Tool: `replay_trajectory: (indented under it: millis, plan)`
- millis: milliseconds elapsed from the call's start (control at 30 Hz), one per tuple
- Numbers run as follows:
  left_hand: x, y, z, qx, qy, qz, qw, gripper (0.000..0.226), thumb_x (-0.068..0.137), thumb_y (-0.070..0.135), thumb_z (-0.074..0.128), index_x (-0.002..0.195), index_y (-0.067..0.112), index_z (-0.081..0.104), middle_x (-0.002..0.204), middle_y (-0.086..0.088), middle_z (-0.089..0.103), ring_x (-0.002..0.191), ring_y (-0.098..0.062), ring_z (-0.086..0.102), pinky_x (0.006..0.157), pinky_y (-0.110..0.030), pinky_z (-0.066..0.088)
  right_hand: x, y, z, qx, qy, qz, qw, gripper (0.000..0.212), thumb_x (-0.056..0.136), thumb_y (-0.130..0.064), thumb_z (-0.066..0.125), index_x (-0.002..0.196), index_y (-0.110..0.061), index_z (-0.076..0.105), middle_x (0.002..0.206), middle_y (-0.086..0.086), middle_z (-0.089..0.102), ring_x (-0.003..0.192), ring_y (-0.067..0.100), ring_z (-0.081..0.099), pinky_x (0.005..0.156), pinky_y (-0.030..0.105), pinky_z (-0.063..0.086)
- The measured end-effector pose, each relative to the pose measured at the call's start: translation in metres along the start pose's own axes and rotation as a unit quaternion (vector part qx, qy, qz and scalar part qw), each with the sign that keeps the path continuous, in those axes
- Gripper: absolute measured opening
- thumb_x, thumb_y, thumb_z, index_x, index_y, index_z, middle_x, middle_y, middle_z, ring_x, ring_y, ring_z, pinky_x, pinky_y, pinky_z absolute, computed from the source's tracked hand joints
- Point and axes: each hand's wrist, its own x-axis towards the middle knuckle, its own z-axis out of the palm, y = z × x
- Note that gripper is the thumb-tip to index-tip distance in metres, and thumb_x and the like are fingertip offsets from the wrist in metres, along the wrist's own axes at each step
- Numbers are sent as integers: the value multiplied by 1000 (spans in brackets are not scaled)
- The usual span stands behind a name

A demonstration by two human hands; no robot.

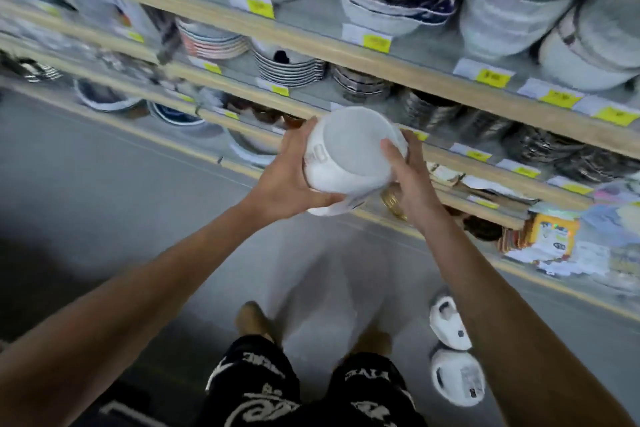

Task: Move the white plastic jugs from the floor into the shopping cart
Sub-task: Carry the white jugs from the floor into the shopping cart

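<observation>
Writing: yellow price tags [376,43] are fixed along the shelf edges, each beside a white label. The print on them is blurred and cannot be read. White lettering is seen on the black shorts [256,388], but no word can be made out with certainty. A small printed label is noted low on the held jug, and dark-printed labels on the jugs on the floor; none is legible.

Task's thing: one white plastic jug [349,152] is held up in front of the shelving, its round base turned toward the camera. It is grasped from both sides. The left hand [287,180] is wrapped round its left flank, with the thumb under the lower edge. The right hand [408,180] is clamped on its right flank, with the thumb pressed on the base. Two more white jugs are lying on the floor to the right of the feet, the nearer one [456,376] just beside the farther one [448,322].

Surface and room: a smooth grey floor [104,201] is seen, bordered by a pale strip at the shelf foot. Wooden-edged shelves [311,42] are stocked with stacked plates [287,68] and bowls [509,21], white, striped and dark. A yellow packet [554,232] is set low at the right. Brown shoes [251,317] are seen below.
</observation>
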Motion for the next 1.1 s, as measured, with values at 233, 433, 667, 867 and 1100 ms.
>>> replay_trajectory:
  millis: [233, 433, 667, 867, 1100]
  plan:
    - [-52, -83, -186, 27, 87, -26, 996, 114, 46, 55, 74, 144, 26, 24, 133, 9, 33, 130, -8, 31, 107, -29, 32, 14, -21, 217, -2, -84, 6, 996, 75, 57, -62, 66, 124, -36, 43, 132, -1, 51, 118, 20, 53, 102, 52, 45]
    - [-95, -139, -308, 7, 181, -60, 982, 107, 54, 38, 84, 143, 31, 26, 128, 18, 37, 125, -3, 33, 101, -23, 33, 32, -46, 374, -50, -178, -16, 983, 96, 66, -56, 65, 148, -30, 23, 151, 1, 33, 133, 17, 40, 111, 44, 36]
    - [-114, -220, -435, 15, 290, -83, 953, 108, 53, 45, 86, 144, 27, 29, 137, 4, 42, 131, -18, 39, 104, -47, 40, 67, -72, 548, -96, -276, -43, 955, 84, 63, -58, 63, 139, -32, 37, 133, -6, 46, 121, 15, 48, 105, 41, 41]
    - [-105, -283, -554, 17, 355, -115, 928, 106, 54, 45, 86, 143, 26, 31, 133, 3, 44, 127, -25, 42, 102, -48, 42, 117, -92, 702, -120, -342, -65, 930, 69, 82, -45, 62, 144, -26, 35, 136, -4, 44, 119, 10, 41, 105, 35, 37]
    - [-98, -343, -674, 18, 424, -161, 891, 107, 54, 45, 86, 143, 27, 29, 137, 1, 42, 131, -23, 39, 104, -48, 41, 162, -122, 863, -155, -428, -79, 887, 81, 69, -55, 57, 143, -29, 35, 134, -5, 47, 124, 18, 45, 105, 41, 37]
